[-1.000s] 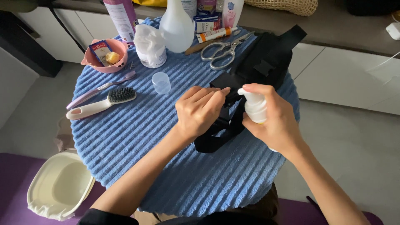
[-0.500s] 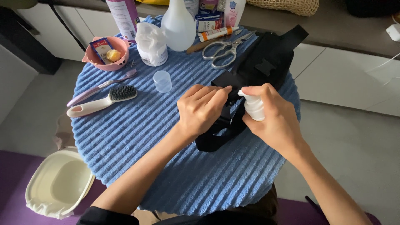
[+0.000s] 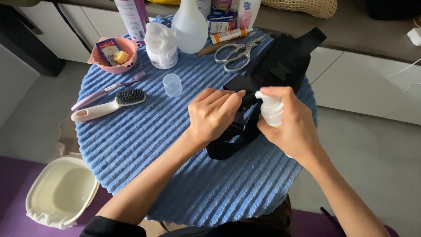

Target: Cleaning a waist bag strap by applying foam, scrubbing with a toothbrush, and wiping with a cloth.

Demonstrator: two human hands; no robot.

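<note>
A black fabric bag with straps [image 3: 280, 66] lies on the round table under a blue ribbed cloth [image 3: 144, 131]. My left hand [image 3: 215, 114] pinches a fold of the black fabric near its lower end. My right hand [image 3: 289, 127] grips a small white pump bottle [image 3: 269, 109], its nozzle pointing left toward the fabric, close to my left fingertips. The bottle's lower part is hidden in my palm.
On the cloth: a white-handled black brush [image 3: 105, 105], a purple toothbrush [image 3: 109, 87], a small clear cup [image 3: 172, 84], a pink bowl [image 3: 115, 55], a tissue tub [image 3: 161, 46], a spray bottle [image 3: 189, 26], scissors [image 3: 239, 55]. A cream lined bin [image 3: 61, 193] stands at lower left.
Both hands stay together at the black fabric with the pump bottle; only slight shifts of the fingers and of the view.
</note>
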